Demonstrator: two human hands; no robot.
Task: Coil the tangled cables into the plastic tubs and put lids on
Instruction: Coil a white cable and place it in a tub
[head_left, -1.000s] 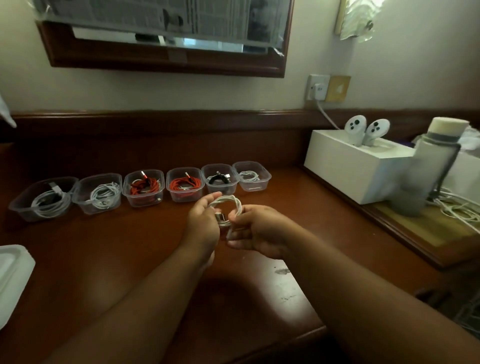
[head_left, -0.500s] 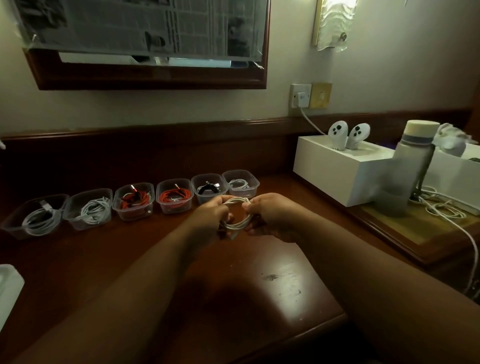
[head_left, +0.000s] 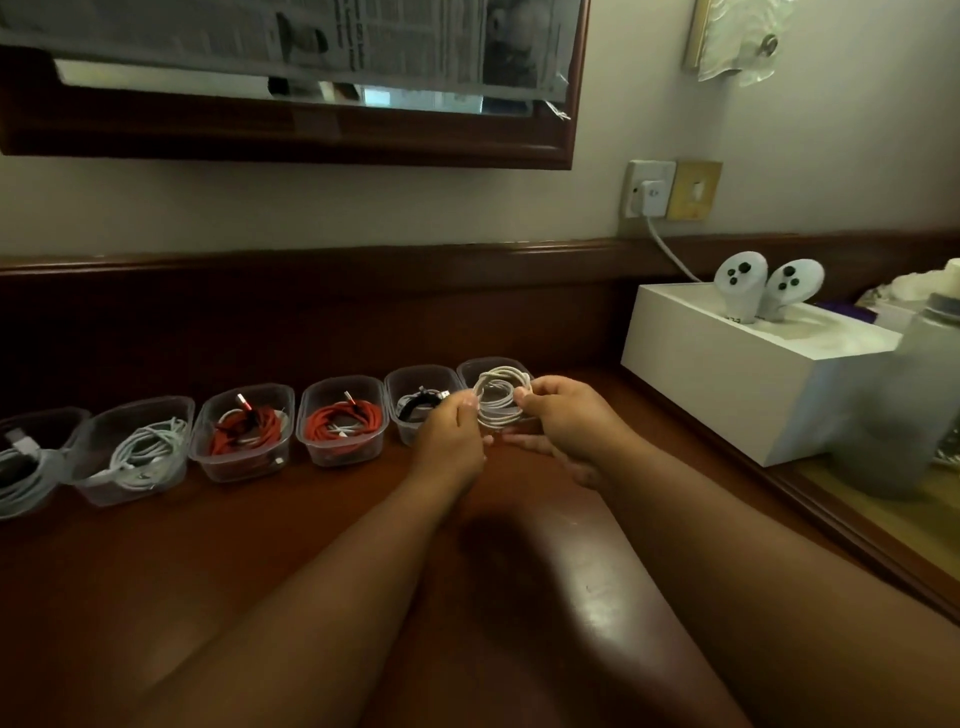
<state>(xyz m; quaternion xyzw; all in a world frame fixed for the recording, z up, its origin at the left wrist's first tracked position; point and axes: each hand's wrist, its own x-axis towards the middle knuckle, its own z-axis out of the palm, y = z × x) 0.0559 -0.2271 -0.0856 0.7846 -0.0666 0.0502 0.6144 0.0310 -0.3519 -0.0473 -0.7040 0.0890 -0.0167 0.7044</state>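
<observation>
A: From where does the head view look?

B: From above and behind the hands, facing forward and down along both forearms to the left hand (head_left: 451, 431) and right hand (head_left: 563, 415).

A: How near?

B: Close; the forearms fill the lower frame. Beyond the hands a row of tubs (head_left: 343, 421) and a mirror (head_left: 291, 98) show.

A: Another view?

B: None, so nothing is shared.

Six tubs (head_left: 244, 431) stand in a row left of the box (head_left: 748, 384).
</observation>
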